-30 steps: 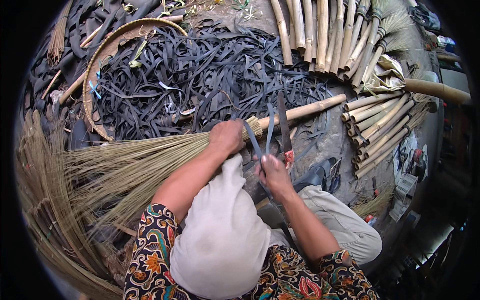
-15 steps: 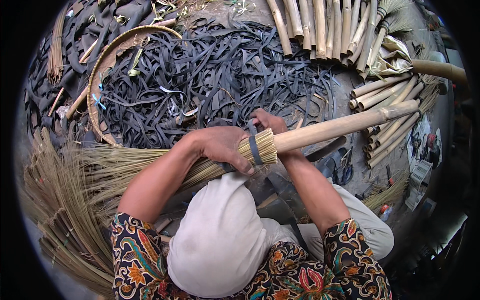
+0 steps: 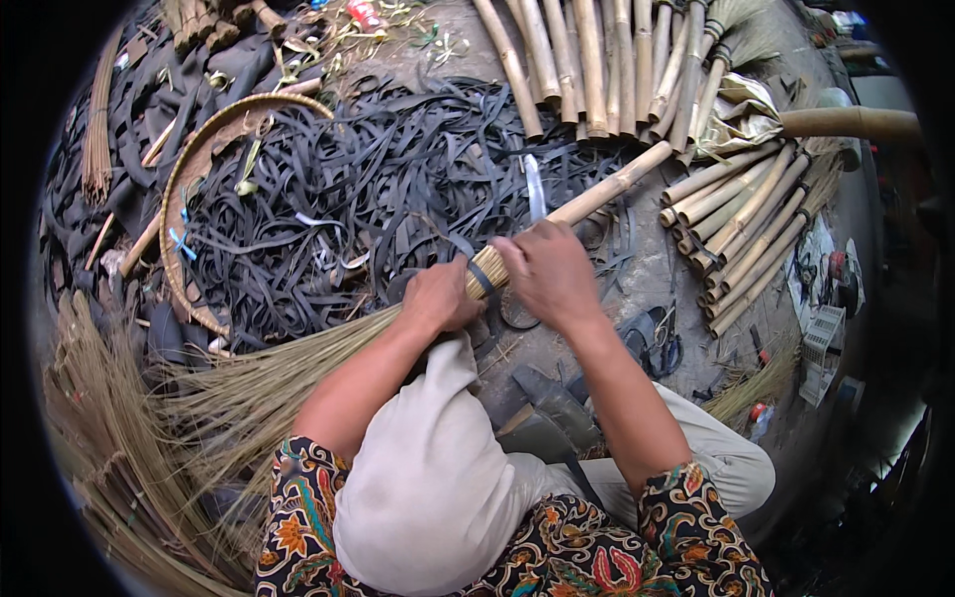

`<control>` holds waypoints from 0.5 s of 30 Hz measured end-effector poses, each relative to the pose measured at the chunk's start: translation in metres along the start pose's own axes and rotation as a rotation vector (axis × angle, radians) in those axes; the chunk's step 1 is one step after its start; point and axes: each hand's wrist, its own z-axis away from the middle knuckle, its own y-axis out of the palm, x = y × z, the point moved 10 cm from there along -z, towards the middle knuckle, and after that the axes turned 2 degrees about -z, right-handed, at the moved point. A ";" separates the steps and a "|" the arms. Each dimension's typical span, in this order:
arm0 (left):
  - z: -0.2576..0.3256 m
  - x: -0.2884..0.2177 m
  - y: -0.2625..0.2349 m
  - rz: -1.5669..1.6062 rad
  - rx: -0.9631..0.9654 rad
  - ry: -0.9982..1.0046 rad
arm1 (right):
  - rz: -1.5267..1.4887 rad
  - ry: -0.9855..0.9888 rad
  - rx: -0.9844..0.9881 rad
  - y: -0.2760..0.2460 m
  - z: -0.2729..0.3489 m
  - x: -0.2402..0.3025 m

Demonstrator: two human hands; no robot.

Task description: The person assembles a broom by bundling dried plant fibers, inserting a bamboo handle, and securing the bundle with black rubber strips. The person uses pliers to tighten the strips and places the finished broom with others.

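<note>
A broom of straw-coloured bristles (image 3: 298, 370) lies slantwise across my raised knee, its bamboo handle (image 3: 622, 187) pointing up to the right. My left hand (image 3: 438, 298) is wrapped round the bristles just below their bound end. A dark rubber strip (image 3: 479, 279) circles that end, and a loose piece of strip curls up beside it. My right hand (image 3: 552, 277) is closed at the junction of bristles and handle, thumb toward the binding. From it a flat, shiny knife blade (image 3: 535, 187) sticks up beyond the handle; the grip is hidden in my fingers.
A round woven tray (image 3: 167, 214) holds a heap of dark rubber strips (image 3: 348, 189). Bamboo-handled brooms (image 3: 597, 75) lie at the far right, with another stack (image 3: 741, 224) nearer. Loose bristles (image 3: 109, 428) spread at the left. Scissors (image 3: 668, 348) lie right of my arm.
The broom has tilted, its handle end swinging up and left. My right hand has come from behind the handle to over it, and the blade has turned from pointing right to pointing up.
</note>
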 end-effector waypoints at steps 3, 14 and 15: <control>0.001 -0.008 0.018 -0.021 0.026 0.003 | 0.381 0.014 0.218 0.066 -0.040 0.000; -0.010 -0.001 0.026 -0.001 0.037 -0.036 | -1.023 0.595 0.240 0.103 0.049 -0.052; -0.012 0.001 0.031 -0.007 0.045 -0.037 | -1.024 0.644 0.282 0.109 0.060 -0.054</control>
